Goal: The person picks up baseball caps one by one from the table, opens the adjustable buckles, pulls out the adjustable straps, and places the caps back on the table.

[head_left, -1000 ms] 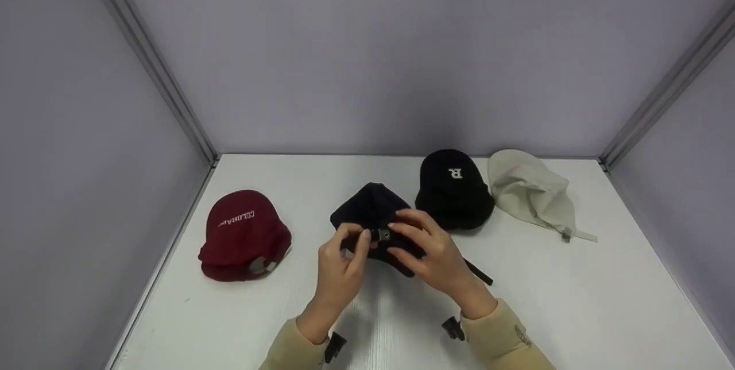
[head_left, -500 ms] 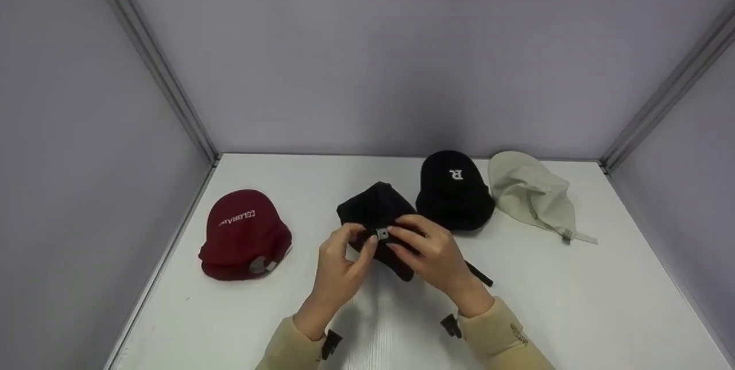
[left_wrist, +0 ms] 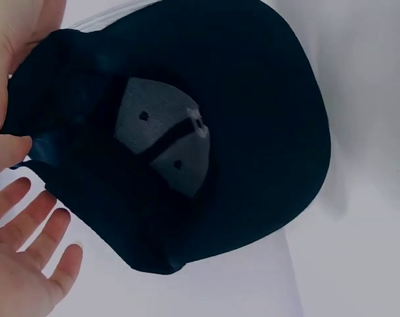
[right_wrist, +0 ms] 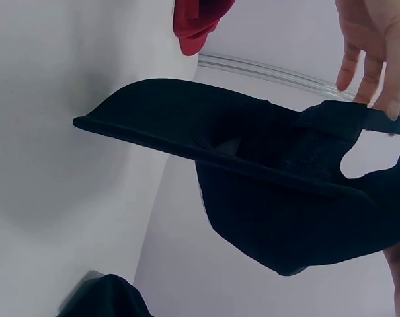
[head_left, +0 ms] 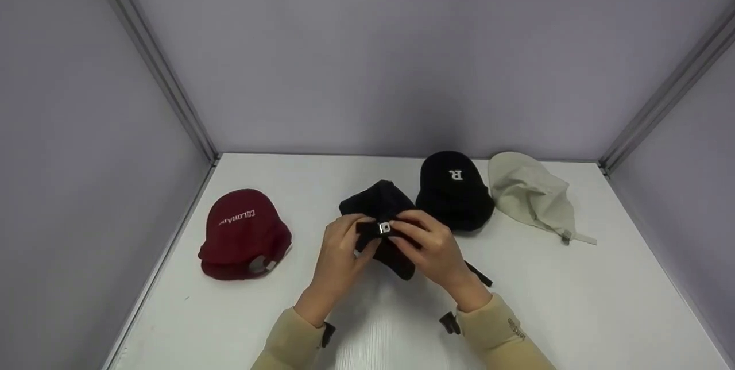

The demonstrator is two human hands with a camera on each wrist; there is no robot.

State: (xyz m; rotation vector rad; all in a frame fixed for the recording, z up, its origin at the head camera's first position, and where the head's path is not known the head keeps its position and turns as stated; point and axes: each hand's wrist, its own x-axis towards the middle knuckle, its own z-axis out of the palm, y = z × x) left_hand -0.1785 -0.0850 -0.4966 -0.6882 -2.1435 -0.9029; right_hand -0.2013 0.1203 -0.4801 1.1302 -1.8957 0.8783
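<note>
A dark baseball cap (head_left: 380,199) is held between both hands above the table, its back strap toward the person. On the strap a small metal buckle (head_left: 384,227) catches the light. My left hand (head_left: 337,252) pinches the strap left of the buckle between thumb and fingers. Right at the buckle, my right hand (head_left: 433,249) grips the strap from the other side. The left wrist view looks into the cap's hollow, past its dark brim (left_wrist: 279,132), to a grey mesh lining (left_wrist: 143,115). The right wrist view has the brim (right_wrist: 160,112) from the side.
A maroon cap (head_left: 244,232) lies at the left. Behind my right hand sit a black cap (head_left: 453,197) with a white R and a cream cap (head_left: 531,192). A dark strap end (head_left: 479,273) lies right of my right wrist. Grey panels (head_left: 367,60) enclose the table.
The held cap has shifted slightly right. My left fingers have spread along the strap, and more of the strap now shows left of the buckle. The other caps stay put.
</note>
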